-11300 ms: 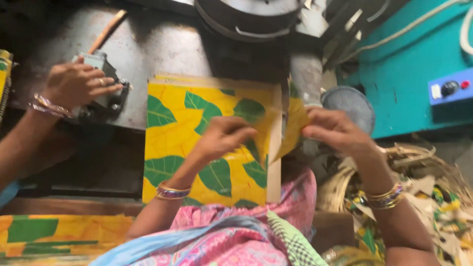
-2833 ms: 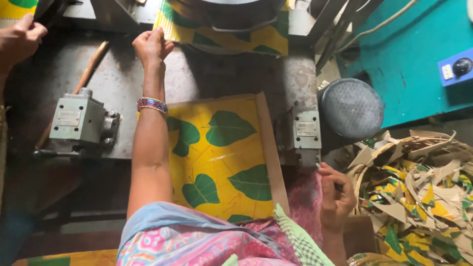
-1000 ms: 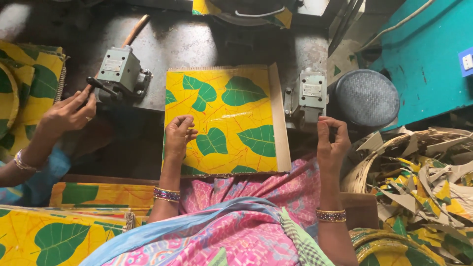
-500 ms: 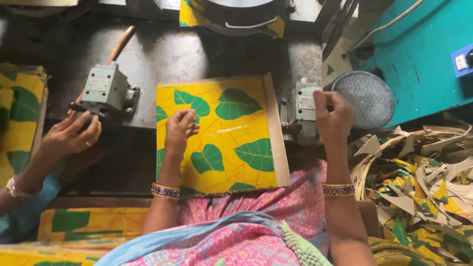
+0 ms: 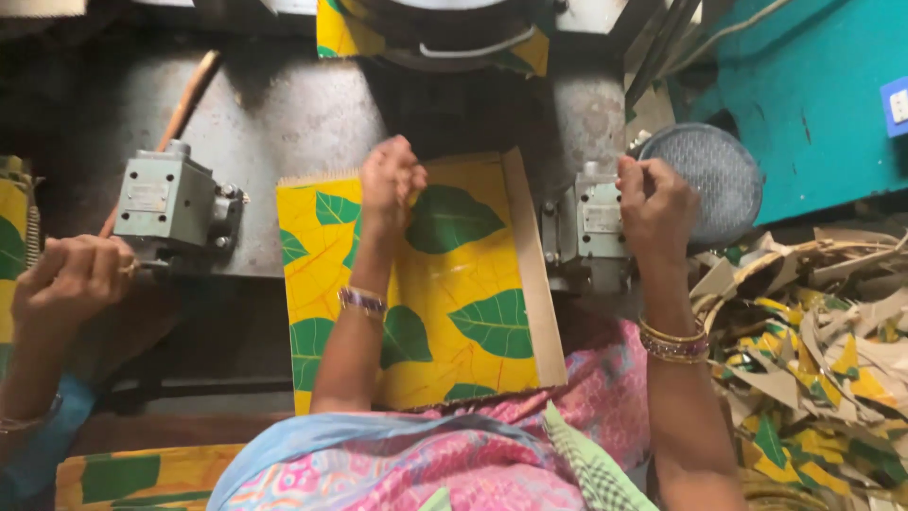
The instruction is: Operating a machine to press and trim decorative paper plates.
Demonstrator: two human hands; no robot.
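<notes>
A yellow sheet with green leaf print (image 5: 473, 284) lies on the grey press bed (image 5: 284, 114), and a plain cardboard strip (image 5: 534, 274) runs along its right edge. My left hand (image 5: 392, 175) rests on the sheet's far part, fingers curled on it. My right hand (image 5: 653, 194) is closed in a fist against the grey switch box (image 5: 591, 222) right of the sheet. Above, the round press head (image 5: 445, 38) holds another printed piece.
A co-worker's hand (image 5: 71, 279) sits by the left grey switch box (image 5: 165, 199). A wooden handle (image 5: 184, 99) lies on the bed. A round mesh disc (image 5: 709, 180) and a teal machine (image 5: 813, 95) stand right, above a basket of printed offcuts (image 5: 813, 360). More printed sheets (image 5: 123, 478) lie lower left.
My left hand has slid forward along the sheet toward the press head. My right hand has moved a little closer to the right switch box. The co-worker's hand stays by the left box.
</notes>
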